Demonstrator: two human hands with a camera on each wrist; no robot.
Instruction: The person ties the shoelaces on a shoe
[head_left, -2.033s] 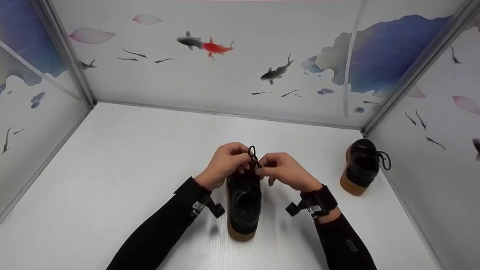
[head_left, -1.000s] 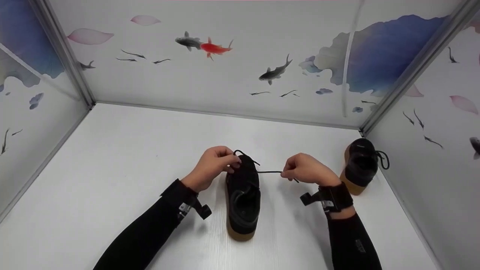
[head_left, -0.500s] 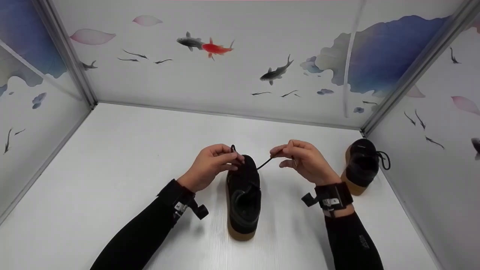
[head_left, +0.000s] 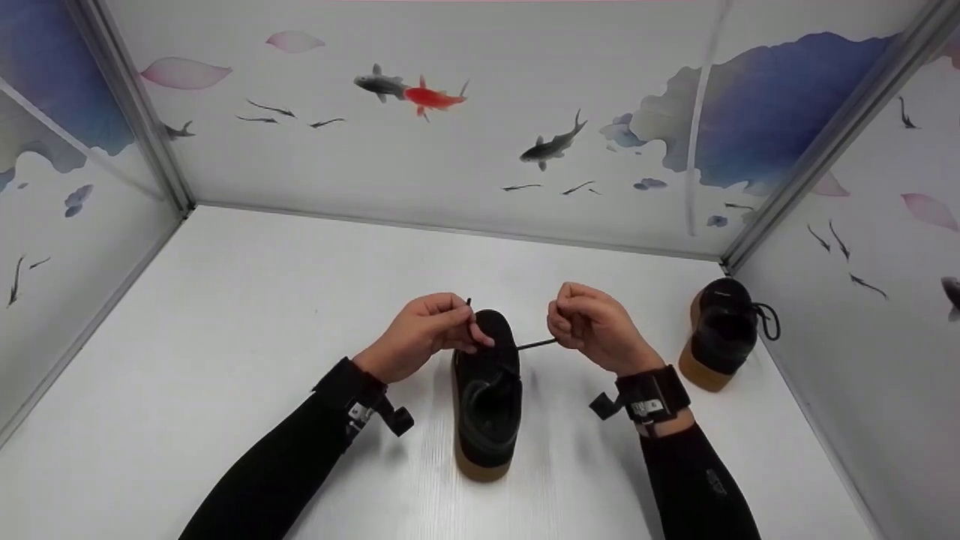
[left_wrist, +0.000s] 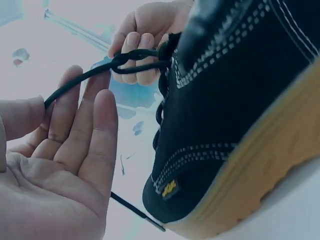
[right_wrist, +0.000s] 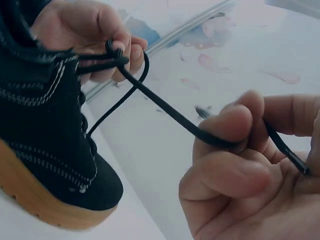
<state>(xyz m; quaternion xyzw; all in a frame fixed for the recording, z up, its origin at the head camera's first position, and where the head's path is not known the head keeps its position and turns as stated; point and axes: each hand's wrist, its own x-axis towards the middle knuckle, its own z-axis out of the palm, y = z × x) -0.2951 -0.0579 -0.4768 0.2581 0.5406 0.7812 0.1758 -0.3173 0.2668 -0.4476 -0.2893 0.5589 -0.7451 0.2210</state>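
Observation:
A black shoe (head_left: 487, 375) with a tan sole stands upright in the middle, its toe pointing away from me. My left hand (head_left: 422, 330) is over the left side of the toe. Its thumb and forefinger pinch one end of the black shoelace (left_wrist: 75, 84), while the other fingers are fairly straight. To the right of the shoe, my right hand (head_left: 596, 326) grips the other end with curled fingers, and that lace (right_wrist: 165, 110) runs taut to the shoe. In both wrist views the lace ends cross in a loose knot just above the tongue.
A second black shoe (head_left: 724, 334), with a lace loop hanging at its right side, stands near the right wall. White panels (head_left: 450, 172) printed with fish and petals enclose the white tabletop (head_left: 285, 337) at the back and sides.
Both hands were together above the toe; the right has since drawn its lace out to the right. In the last half second its fingers have curled in and it has shifted slightly left.

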